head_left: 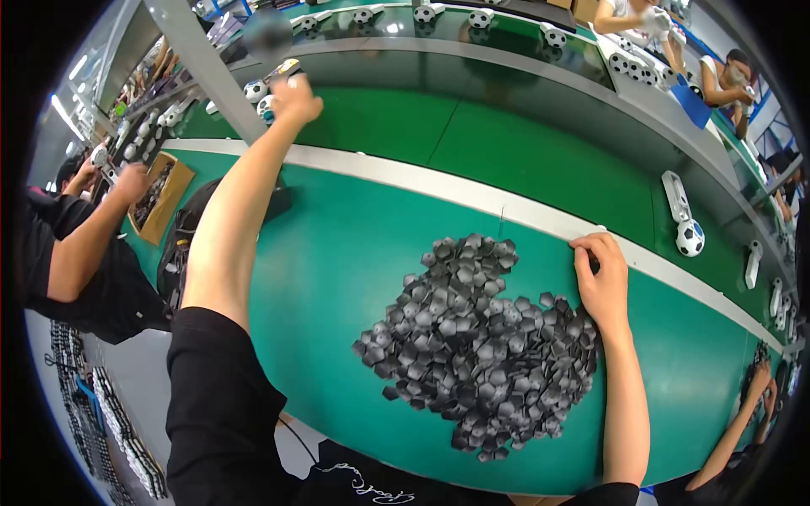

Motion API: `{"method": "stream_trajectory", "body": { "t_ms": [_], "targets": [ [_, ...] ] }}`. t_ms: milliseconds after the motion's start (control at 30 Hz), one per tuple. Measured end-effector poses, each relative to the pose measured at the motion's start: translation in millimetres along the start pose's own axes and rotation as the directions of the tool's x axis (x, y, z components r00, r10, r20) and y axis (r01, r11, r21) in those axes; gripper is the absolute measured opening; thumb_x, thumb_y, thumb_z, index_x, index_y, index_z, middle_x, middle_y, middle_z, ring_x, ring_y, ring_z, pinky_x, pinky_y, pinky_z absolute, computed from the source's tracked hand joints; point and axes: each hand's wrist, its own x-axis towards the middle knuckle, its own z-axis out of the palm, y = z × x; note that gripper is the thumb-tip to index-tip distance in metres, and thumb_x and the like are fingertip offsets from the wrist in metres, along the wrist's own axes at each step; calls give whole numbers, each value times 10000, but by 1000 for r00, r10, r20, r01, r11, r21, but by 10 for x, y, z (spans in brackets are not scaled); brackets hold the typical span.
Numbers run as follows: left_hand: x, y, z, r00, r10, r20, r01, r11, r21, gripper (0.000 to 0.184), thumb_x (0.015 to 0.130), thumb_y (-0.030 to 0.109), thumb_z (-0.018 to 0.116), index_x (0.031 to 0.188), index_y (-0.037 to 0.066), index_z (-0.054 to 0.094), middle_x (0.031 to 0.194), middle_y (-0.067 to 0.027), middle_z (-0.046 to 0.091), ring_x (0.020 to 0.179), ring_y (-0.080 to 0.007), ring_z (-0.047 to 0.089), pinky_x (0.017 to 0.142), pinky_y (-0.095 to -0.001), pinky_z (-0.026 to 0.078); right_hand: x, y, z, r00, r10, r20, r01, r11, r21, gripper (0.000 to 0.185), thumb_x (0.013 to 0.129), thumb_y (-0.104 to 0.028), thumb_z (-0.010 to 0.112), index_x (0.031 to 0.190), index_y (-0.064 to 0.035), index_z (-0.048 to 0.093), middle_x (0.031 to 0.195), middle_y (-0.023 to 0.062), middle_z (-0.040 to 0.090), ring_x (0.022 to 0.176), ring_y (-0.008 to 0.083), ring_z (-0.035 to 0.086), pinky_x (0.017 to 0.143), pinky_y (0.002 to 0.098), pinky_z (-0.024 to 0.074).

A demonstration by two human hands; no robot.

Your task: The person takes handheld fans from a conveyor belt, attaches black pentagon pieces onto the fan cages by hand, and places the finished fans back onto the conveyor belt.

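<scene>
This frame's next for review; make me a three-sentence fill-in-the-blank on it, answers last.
1. The pile of dark pieces lies on a table coloured ____.
2. The wearer's left hand reaches farther forward than their ____ hand.
3. The soccer ball at right, beyond the white rail, is white and ____.

Missing words: green; right; black.

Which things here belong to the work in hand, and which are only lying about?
Likely for the work:
black pentagon pieces, heaped beside the right hand
black-and-white balls on the green belt, some near the left hand

Probably only lying about:
black bag, left of the heap
brown boxes, far side
</scene>
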Motion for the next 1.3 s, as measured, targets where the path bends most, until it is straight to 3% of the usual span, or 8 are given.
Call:
{"method": "stream_trajectory", "body": {
  "t_ms": [167, 333, 633, 833, 933, 1067, 1233, 1300],
  "targets": [
    [678, -390, 520, 647, -749, -145, 484, 550, -680, 904, 612, 369, 781, 1320, 94, 290, 1360, -285, 246, 1184, -416, 381, 1009, -492, 301, 13, 2, -16, 978, 200, 62, -208, 963, 170, 89, 829, -35, 536, 845, 13, 609, 818, 65, 571, 688, 140, 508, 623, 249, 401],
    [452, -359, 556, 683, -731, 4, 524, 486, -700, 953, 557, 386, 816, 1302, 70, 314, 1362, -276, 250, 1200, -421, 362, 996, -478, 321, 27, 17, 23, 973, 223, 57, -231, 947, 223, 94, 830, -38, 539, 841, 16, 615, 806, 58, 572, 672, 125, 495, 609, 240, 395],
    [-101, 361, 85, 953, -158, -257, -86, 675, -733, 728, 623, 321, 749, 1220, 40, 440, 1213, -208, 454, 1061, -280, 508, 921, -352, 402, 0, -8, -53, 969, 238, 70, -248, 923, 294, 105, 826, -44, 550, 879, 1, 628, 872, 82, 598, 769, 170, 555, 706, 259, 434],
    [-1721, 1057, -1071, 718, 610, -334, -454, 47, -890, 607, 688, 222, 675, 1222, 41, 450, 1030, -73, 554, 961, -154, 533, 859, -295, 422, 436, -934, -357, 836, -523, -167, 480, 843, -242, 455, 669, -195, 718, 1085, -83, 570, 1000, 120, 600, 969, 297, 569, 839, 368, 439],
    [-2374, 1107, -1499, 538, 693, -479, -663, -4, -749, 588, 706, 177, 658, 1232, 29, 440, 1055, -92, 557, 987, -177, 535, 859, -300, 433, 454, -1128, -219, 860, -492, 138, 494, 869, 20, 584, 638, -227, 744, 1165, -102, 527, 993, 133, 603, 906, 299, 598, 781, 390, 468],
    [-2614, 943, -1702, 622, 388, -680, -745, 25, -667, 561, 747, 235, 617, 1227, 8, 436, 1087, -145, 554, 1027, -230, 541, 822, -313, 474, -114, -1678, 77, 972, -231, 35, 226, 969, 101, 653, 652, -249, 746, 1223, -92, 472, 951, 130, 622, 795, 272, 627, 672, 380, 495],
    [-2664, 607, -1735, 869, 367, -333, -145, -454, -879, 534, 785, 304, 544, 1207, -6, 440, 1144, -213, 513, 1049, -304, 540, 741, -368, 526, -42, -1688, -339, 678, -361, 640, -120, 805, 581, 519, 744, -264, 691, 1178, -39, 517, 886, 116, 644, 717, 252, 625, 667, 347, 495],
    [-2721, 407, -1627, 827, 549, -120, 287, -596, -750, 535, 787, 336, 524, 1195, -1, 445, 1171, -232, 488, 1046, -322, 541, 695, -402, 542, 158, -1205, -78, 895, -142, 423, -67, 895, 442, 398, 784, -283, 650, 1070, -11, 600, 837, 109, 654, 712, 239, 622, 682, 339, 489]
  ]
}}
